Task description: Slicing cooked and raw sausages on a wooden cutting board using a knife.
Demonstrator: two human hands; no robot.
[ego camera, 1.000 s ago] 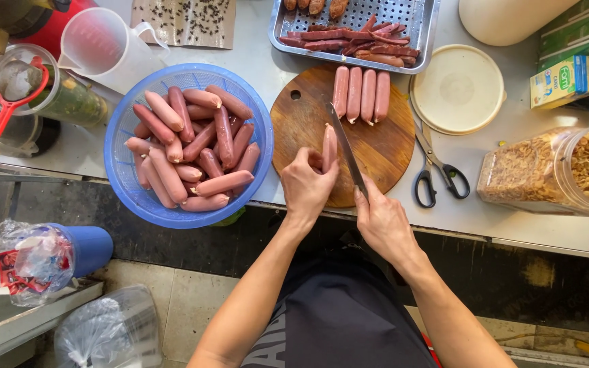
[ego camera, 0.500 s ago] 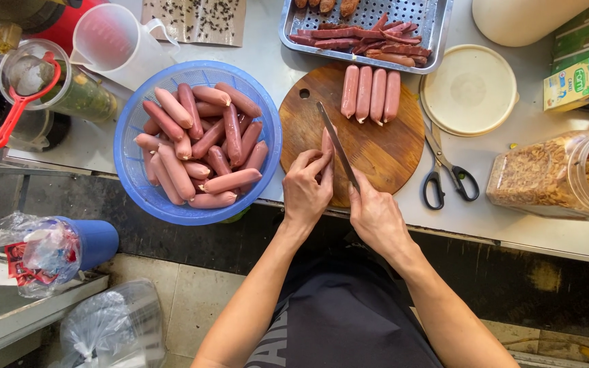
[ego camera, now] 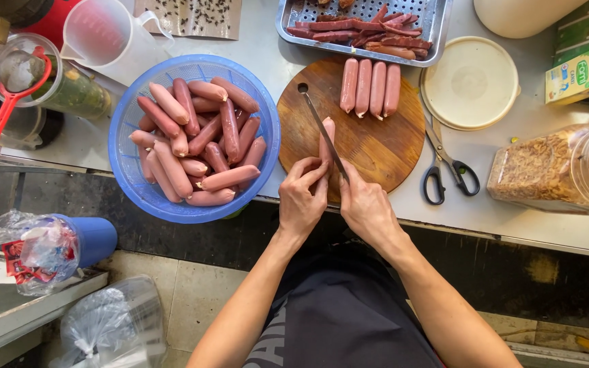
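My left hand (ego camera: 303,197) pinches a pink sausage (ego camera: 326,136) that stands over the near edge of the round wooden cutting board (ego camera: 369,146). My right hand (ego camera: 366,208) grips a long thin knife (ego camera: 320,126) whose blade lies along the sausage, its tip pointing away to the far left. Several whole sausages (ego camera: 369,85) lie side by side at the board's far edge. A blue plastic basket (ego camera: 127,129) to the left is full of whole sausages.
A metal tray (ego camera: 438,27) of sliced sausages sits behind the board. Black scissors (ego camera: 448,170) and a round cream lid (ego camera: 470,82) lie to the right, next to a clear jar of fried crumbs (ego camera: 553,170). A white jug (ego camera: 107,37) stands at the far left.
Both hands have stayed at the board's near edge. The sausage in my left hand has come more into view, and the knife still lies along it.
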